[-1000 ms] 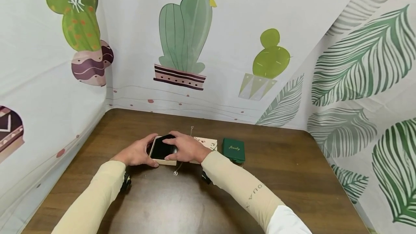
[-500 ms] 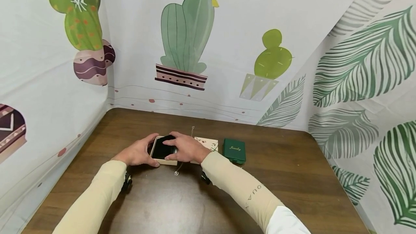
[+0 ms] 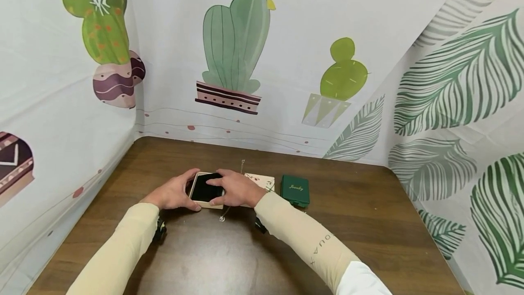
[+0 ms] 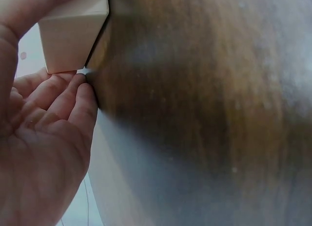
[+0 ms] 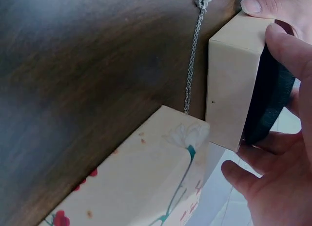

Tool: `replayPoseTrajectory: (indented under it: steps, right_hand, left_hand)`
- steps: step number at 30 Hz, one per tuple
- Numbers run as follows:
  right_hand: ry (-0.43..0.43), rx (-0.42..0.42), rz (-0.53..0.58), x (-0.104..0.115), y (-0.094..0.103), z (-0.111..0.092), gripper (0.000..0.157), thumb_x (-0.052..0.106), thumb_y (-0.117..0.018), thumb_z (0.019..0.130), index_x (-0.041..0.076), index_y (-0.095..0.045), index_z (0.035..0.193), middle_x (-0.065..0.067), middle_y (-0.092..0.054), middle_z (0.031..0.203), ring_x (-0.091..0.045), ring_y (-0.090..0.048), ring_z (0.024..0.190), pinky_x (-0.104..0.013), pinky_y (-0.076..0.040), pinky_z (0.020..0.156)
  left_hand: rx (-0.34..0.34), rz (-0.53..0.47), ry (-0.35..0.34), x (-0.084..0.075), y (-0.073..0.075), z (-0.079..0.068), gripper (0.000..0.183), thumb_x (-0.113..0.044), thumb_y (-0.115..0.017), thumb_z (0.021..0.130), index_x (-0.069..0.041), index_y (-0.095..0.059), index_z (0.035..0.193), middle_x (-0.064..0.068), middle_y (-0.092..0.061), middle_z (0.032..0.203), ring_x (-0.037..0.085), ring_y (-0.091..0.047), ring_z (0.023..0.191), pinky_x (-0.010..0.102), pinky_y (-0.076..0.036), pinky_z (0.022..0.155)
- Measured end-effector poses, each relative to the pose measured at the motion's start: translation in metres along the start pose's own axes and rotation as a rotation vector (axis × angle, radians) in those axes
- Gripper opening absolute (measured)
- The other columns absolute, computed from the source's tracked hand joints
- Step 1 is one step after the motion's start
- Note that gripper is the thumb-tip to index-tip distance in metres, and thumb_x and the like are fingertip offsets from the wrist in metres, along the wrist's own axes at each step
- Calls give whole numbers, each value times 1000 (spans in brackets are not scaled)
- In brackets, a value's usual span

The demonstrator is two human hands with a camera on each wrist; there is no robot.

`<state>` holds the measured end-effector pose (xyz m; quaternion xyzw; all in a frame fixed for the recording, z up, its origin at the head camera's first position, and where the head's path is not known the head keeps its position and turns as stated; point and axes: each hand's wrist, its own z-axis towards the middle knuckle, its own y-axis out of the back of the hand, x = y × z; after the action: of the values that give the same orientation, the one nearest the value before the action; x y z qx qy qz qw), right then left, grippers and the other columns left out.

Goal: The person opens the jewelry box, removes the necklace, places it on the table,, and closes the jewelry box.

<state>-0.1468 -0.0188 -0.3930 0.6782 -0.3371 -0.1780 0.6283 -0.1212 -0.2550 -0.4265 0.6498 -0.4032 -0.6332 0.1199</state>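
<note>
A small cream jewelry box (image 3: pixel 210 205) sits on the table in the head view, its top side uncovered. A black pad (image 3: pixel 204 189) fills its opening; in the right wrist view the black pad (image 5: pixel 268 97) stands partly out of the box, slightly tilted. My left hand (image 3: pixel 176 191) grips the box's left side, thumb at the front corner and fingers behind. With thumb and fingers spread across it, my right hand (image 3: pixel 237 189) holds the pad at its right part. The left wrist view shows only a corner of the box (image 4: pixel 73 41) beside the left fingers.
Right of the box lies a cream lid with printed flowers (image 3: pixel 262 180), partly hidden by the right hand. A silver chain necklace (image 5: pixel 192 60) runs between box and lid. A green box marked "Jewelry" (image 3: pixel 294 189) stands farther right. Printed cloth walls (image 3: pixel 286 135) border the brown table (image 3: pixel 348 222).
The pad's raised right side has sunk lower into the box under my right hand, which has shifted slightly down and right. My left hand keeps its grip on the box.
</note>
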Motion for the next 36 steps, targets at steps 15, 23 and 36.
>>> replayPoseTrajectory:
  steps: [15, 23, 36]
  right_hand:
    - [-28, 112, 169, -10, 5, -4, 66, 59, -49, 105, 23, -43, 160, -10, -25, 174, -25, -25, 161, -43, -31, 128]
    - [-39, 105, 153, -11, 1, -3, 68, 58, -53, 104, 23, -40, 162, -8, -26, 174, -23, -23, 162, -42, -31, 128]
    - [-8, 56, 51, -9, -5, -4, 57, 50, -60, 103, 29, -52, 155, -8, -31, 172, -22, -27, 161, -37, -36, 125]
  left_hand:
    - [-8, -11, 9, -1, -1, -1, 117, -26, -98, 65, -3, -32, 158, 19, -65, 135, 25, -64, 108, 43, -51, 98]
    - [-2, -15, 2, 1, 0, -1, 116, -27, -98, 66, -2, -32, 157, 21, -65, 135, 26, -65, 108, 43, -51, 97]
    - [6, -43, -10, 0, -1, 0, 112, -22, -98, 67, -2, -33, 156, 20, -65, 134, 25, -66, 106, 39, -52, 93]
